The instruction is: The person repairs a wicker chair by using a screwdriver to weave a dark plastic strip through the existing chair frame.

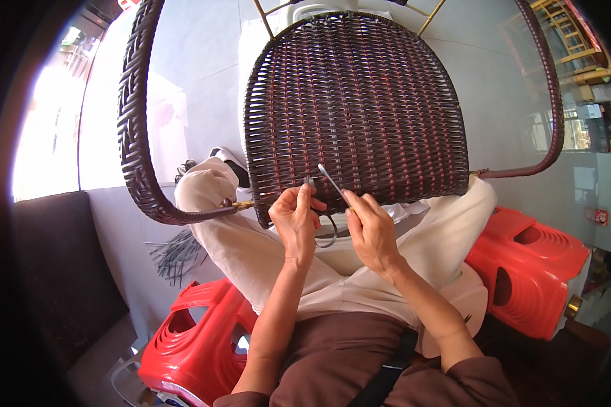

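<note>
A chair's woven seat point(353, 102), dark brown with reddish strands, lies across my knees. At its near edge my left hand point(295, 220) is closed, thumb against fingers, on a thin grey strip point(332, 239). Part of the strip hangs in a loop below that hand. My right hand point(372, 230) grips a slim metal tool point(331, 179) with a flattened tip, like a small screwdriver. Its tip points up and left over the weave, close to the left fingertips; whether it touches the strands I cannot tell. Most of its handle is hidden in my fingers.
Wrapped armrests curve out at the left point(136, 122) and right point(557, 88) of the seat. Red plastic stools stand at lower left point(183, 346) and right point(536, 271). A bundle of grey strips point(176, 256) lies on the floor. A dark panel point(68, 271) is further left.
</note>
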